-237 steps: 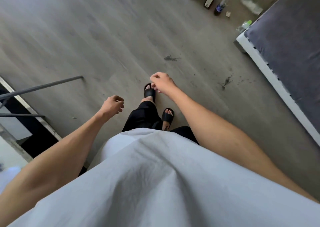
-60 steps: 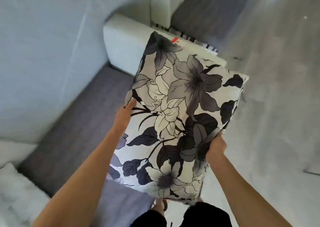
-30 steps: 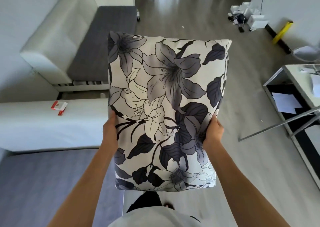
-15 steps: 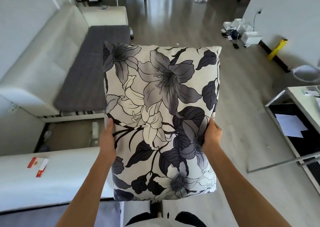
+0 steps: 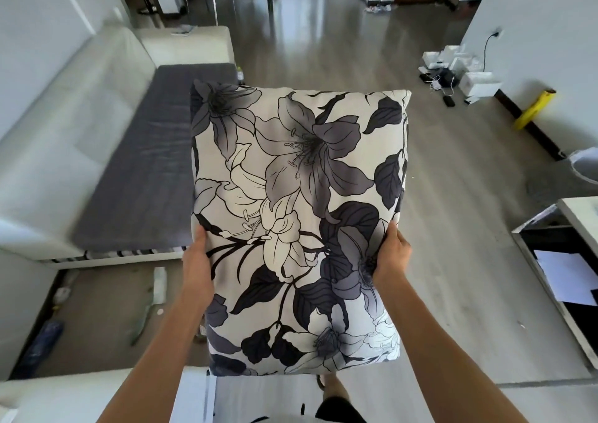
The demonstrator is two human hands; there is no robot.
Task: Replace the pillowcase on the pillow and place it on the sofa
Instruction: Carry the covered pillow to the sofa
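A square pillow point(image 5: 297, 222) in a white case printed with grey and black lilies hangs upright in front of me, held in the air. My left hand point(image 5: 196, 269) grips its left edge and my right hand point(image 5: 391, 257) grips its right edge, fingers wrapped behind it, thumbs on the front. A white sofa point(image 5: 74, 131) with a dark grey seat cushion point(image 5: 145, 164) stands to the left, past the pillow. The pillow hides the floor right behind it.
A white sofa arm point(image 5: 81, 396) runs across the bottom left. Litter and a bottle point(image 5: 42, 341) lie in the floor gap between the sofas. A white desk with papers point(image 5: 563, 277) stands at the right. White boxes and cables point(image 5: 459, 70) and a yellow roll point(image 5: 534, 109) sit by the right wall.
I have turned from the near sofa toward the room with the pillow held up in both hands. In the last half second the view lifted a little; both grips are the same.
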